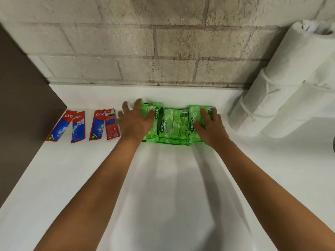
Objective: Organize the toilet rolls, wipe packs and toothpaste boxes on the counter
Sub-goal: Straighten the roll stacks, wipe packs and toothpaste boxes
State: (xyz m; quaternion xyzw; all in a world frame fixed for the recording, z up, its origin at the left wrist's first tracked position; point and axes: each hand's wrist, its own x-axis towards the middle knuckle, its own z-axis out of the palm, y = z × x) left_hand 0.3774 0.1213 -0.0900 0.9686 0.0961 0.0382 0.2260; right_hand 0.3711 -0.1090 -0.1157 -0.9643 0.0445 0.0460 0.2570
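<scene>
Three green wipe packs (172,125) lie side by side on the white counter (72,178), near the back wall. My left hand (136,120) lies flat on the left pack with fingers spread. My right hand (210,124) presses on the right pack with fingers straight. Several red and blue toothpaste boxes (83,125) stand in a row to the left of the packs. White toilet rolls (282,95) are stacked in columns at the right, against the wall.
A brick wall (163,51) runs behind the counter. A dark brown panel (23,105) bounds the counter on the left. A dark object's edge (333,144) shows at the far right.
</scene>
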